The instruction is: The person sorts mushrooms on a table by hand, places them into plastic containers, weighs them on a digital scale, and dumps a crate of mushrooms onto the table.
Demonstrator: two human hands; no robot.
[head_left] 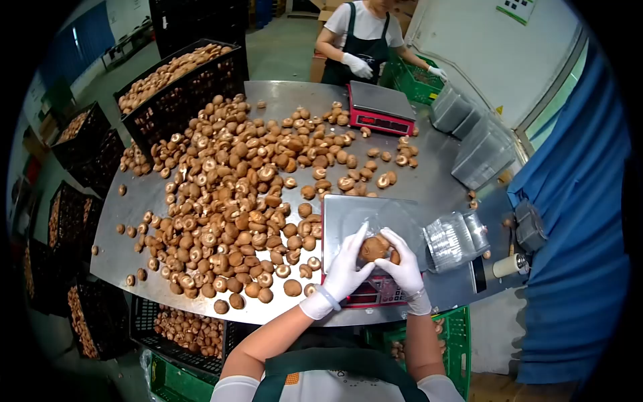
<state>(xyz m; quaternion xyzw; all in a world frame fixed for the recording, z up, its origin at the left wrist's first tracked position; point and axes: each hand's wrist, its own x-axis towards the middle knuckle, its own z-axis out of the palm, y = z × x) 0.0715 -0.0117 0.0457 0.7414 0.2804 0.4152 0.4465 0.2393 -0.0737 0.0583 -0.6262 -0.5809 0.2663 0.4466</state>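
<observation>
My white-gloved left hand [343,269] and right hand [404,269] curve round a few brown shiitake mushrooms [374,248] from both sides, thumbs close together. They are over the plate of a red-framed weighing scale [340,218]. A clear plastic tray [395,216] appears to lie on that plate, partly hidden by my hands and glare. To the left, a large heap of shiitake mushrooms [228,194] spreads over the metal table [284,94]. Just right of my right hand stands a stack of clear plastic trays [450,242].
Across the table, a co-worker [358,40] in white gloves stands behind a second scale [382,100]. More clear containers [483,153] line the right edge, near a roll of film [509,266]. A black crate [184,80] of mushrooms rests at the back left; a green crate [457,348] sits below.
</observation>
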